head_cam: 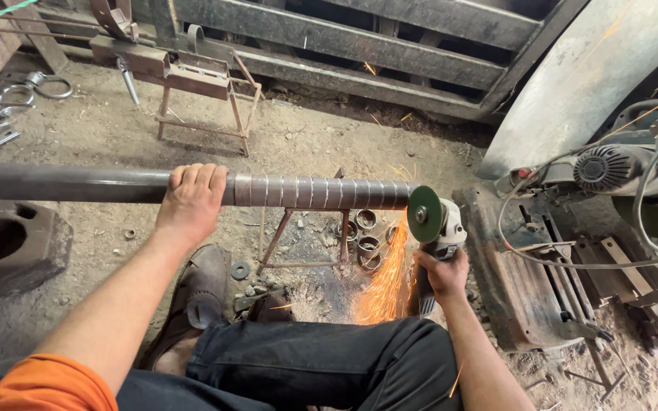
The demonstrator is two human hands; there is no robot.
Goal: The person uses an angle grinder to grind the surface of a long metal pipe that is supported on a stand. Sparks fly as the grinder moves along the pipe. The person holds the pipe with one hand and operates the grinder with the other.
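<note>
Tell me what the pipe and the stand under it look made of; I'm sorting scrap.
Pipe: likely steel, dark dull grey, with bright bare bands near the cut end and orange sparks at the grinder. Stand: thin metal rods, rusty brown, probably steel too.

A dull grey steel pipe (100, 185), ground bright in bands, meets a green abrasive disc (424, 214); rusty metal stand (306, 236), gritty dirt floor (298, 137).
</note>
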